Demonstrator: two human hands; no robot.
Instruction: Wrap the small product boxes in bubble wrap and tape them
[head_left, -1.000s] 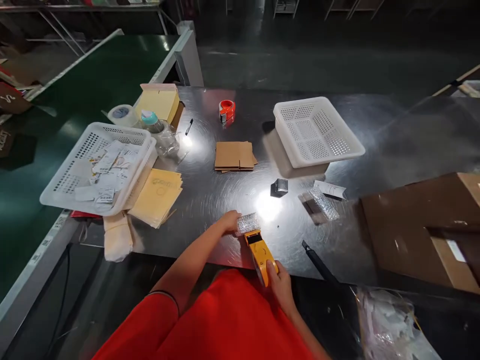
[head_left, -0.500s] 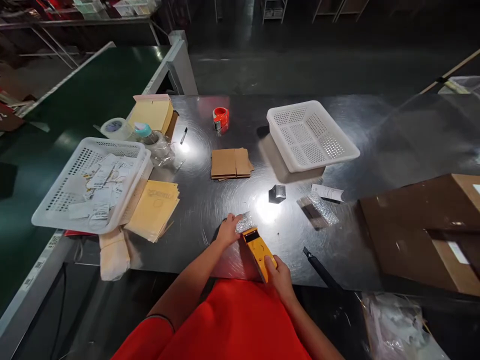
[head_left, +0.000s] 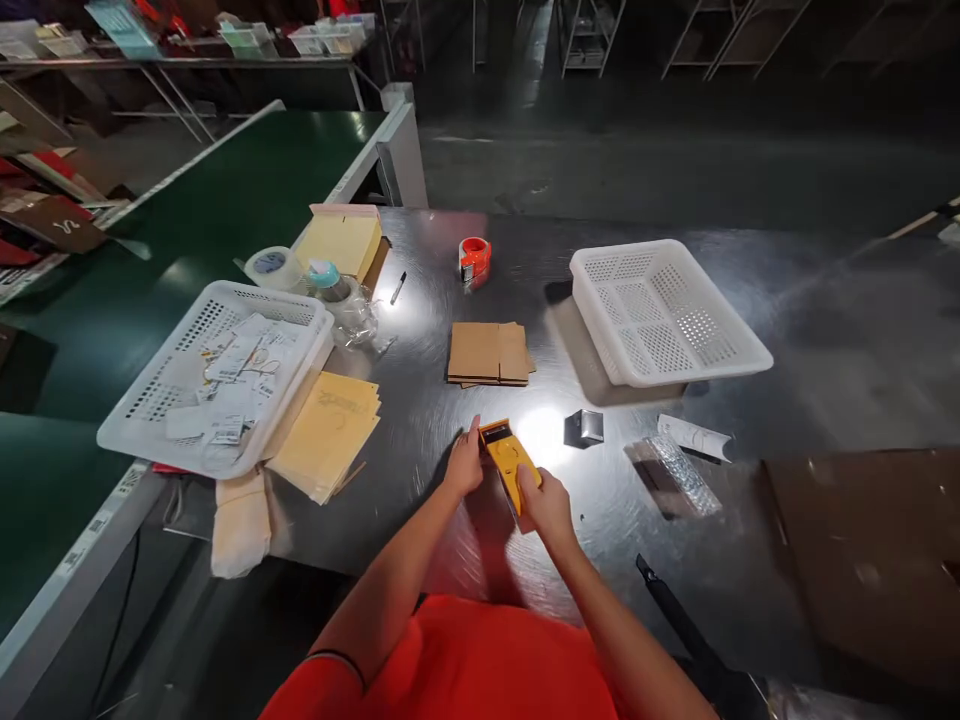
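A slim yellow box with a dark upper end is held just above the metal table, tilted with that end away from me. My right hand grips its lower right part, thumb on the front face. My left hand is closed at the upper left edge of the box, its fingertips partly hidden. Beyond the box lies a stack of flat brown cardboard. To the right sit a small dark cube-shaped box, a bubble-wrap piece and a curled white paper.
A white basket stands at the back right; another basket with labelled packets is at left, near yellow padded envelopes. A red tape dispenser, a pen, a black knife-like tool and a brown carton lie around.
Both hands have brought the yellow box slightly farther from my body. The bubble-wrapped piece that was in my left hand at the box's end no longer shows. The camera view has shifted.
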